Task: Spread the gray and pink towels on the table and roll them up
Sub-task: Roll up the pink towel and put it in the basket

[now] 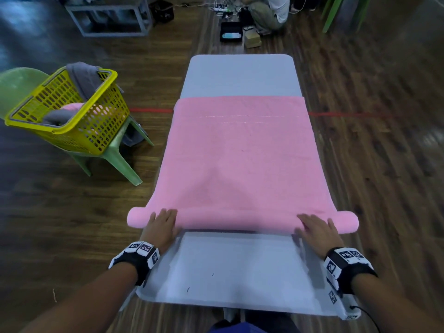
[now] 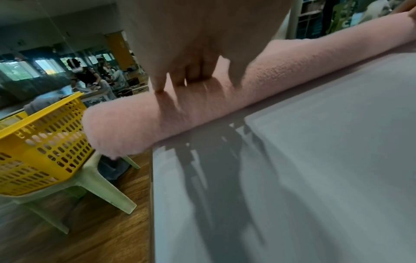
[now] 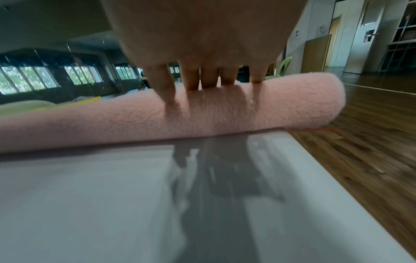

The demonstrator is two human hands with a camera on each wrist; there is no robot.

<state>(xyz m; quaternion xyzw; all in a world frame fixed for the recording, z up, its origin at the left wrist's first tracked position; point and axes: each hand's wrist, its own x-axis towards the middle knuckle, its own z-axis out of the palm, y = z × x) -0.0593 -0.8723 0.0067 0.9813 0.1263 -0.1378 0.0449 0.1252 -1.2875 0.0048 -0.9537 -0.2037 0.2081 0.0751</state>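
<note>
A pink towel (image 1: 240,152) lies spread along the grey table (image 1: 240,267), its near end wound into a roll (image 1: 240,221) that overhangs both table sides. My left hand (image 1: 162,224) presses flat on the roll's left part, fingers straight. My right hand (image 1: 317,228) presses flat on its right part the same way. The left wrist view shows my fingers (image 2: 180,78) on top of the roll (image 2: 157,115); in the right wrist view my fingers (image 3: 209,78) rest on the roll (image 3: 202,113). A gray towel (image 1: 84,78) hangs over the yellow basket's rim.
A yellow basket (image 1: 79,131) with gray and pink cloth sits on a green plastic chair (image 1: 115,159) left of the table. A person (image 1: 266,10) crouches on the wooden floor beyond the table's far end, beside cables and a dark case (image 1: 230,32).
</note>
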